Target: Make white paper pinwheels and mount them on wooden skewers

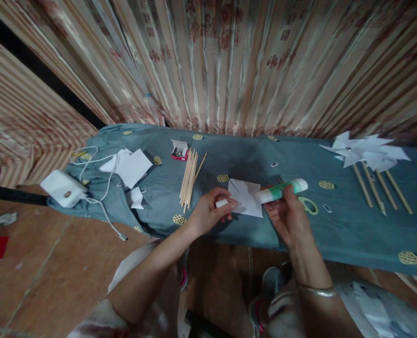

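My right hand [288, 213] is wrapped round a green and white glue stick [281, 190], which points left and looks uncapped. Between the fingers of my left hand [212, 209] is a small white cap [222, 203]. A square of white paper [245, 197] lies on the cloth between both hands, with a dark slit line near its upper left corner. The glue stick's left end is over the paper's right edge; whether it touches I cannot tell. Beside my right hand show the light green handles of scissors [309, 205], partly hidden by it.
Left of my hands lie several wooden sticks [190, 180], an open red box of small metal pieces [180, 150], white paper sheets [134, 167] and a white power bank [63, 188] with cable. White paper pinwheels [368, 151] on sticks lie at right. A striped curtain [226, 70] hangs behind.
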A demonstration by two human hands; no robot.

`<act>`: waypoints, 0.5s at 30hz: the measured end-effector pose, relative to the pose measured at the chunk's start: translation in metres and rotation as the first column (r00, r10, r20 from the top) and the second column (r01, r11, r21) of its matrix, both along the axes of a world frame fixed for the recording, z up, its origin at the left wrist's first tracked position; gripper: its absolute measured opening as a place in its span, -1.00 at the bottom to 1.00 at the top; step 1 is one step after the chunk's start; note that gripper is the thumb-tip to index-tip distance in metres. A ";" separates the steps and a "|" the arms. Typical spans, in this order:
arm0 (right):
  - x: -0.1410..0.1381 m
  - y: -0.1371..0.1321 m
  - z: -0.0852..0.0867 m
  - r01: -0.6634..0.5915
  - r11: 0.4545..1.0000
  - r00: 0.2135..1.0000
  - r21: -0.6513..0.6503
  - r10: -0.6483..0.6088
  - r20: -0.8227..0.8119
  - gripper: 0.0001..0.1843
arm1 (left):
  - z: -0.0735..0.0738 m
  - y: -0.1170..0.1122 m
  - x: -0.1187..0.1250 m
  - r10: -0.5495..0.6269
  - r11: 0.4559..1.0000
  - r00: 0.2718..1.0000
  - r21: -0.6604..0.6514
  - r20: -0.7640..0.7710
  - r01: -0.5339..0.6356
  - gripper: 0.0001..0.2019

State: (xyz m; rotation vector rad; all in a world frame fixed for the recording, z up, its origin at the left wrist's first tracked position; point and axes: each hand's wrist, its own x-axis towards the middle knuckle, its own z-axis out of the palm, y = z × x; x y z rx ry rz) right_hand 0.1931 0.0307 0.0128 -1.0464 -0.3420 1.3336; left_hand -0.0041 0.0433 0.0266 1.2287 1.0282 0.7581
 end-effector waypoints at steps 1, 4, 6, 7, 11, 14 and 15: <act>0.004 0.003 0.000 0.026 1.000 1.000 -0.008 -0.026 0.005 -0.57 | 0.000 0.006 -0.007 0.040 0.991 0.987 0.134 -0.159 -0.019 -0.65; 0.009 0.007 -0.001 0.061 0.998 0.998 -0.005 -0.061 0.033 -0.56 | -0.001 0.027 -0.029 0.175 0.887 0.798 0.445 -0.576 0.127 -0.79; 0.008 0.007 -0.003 0.053 0.999 0.998 -0.002 -0.053 0.033 -0.60 | -0.002 0.038 -0.037 0.218 0.836 0.696 0.499 -0.685 0.229 -0.82; 0.007 0.007 -0.003 0.039 0.999 0.999 -0.001 -0.039 0.032 -0.62 | -0.003 0.042 -0.039 0.228 0.826 0.656 0.500 -0.720 0.261 -0.80; 0.006 0.006 -0.006 -0.030 0.999 0.999 0.015 0.029 0.039 -0.71 | -0.007 0.049 -0.040 0.252 0.818 0.584 0.492 -0.772 0.299 -0.65; 0.009 0.006 -0.006 -0.051 0.999 0.998 0.014 0.050 0.033 -0.72 | -0.010 0.050 -0.038 0.241 0.814 0.610 0.500 -0.755 0.297 -0.61; 0.010 0.006 -0.005 -0.048 0.999 0.998 0.009 0.048 0.033 -0.73 | -0.010 0.050 -0.039 0.235 0.814 0.617 0.499 -0.751 0.298 -0.60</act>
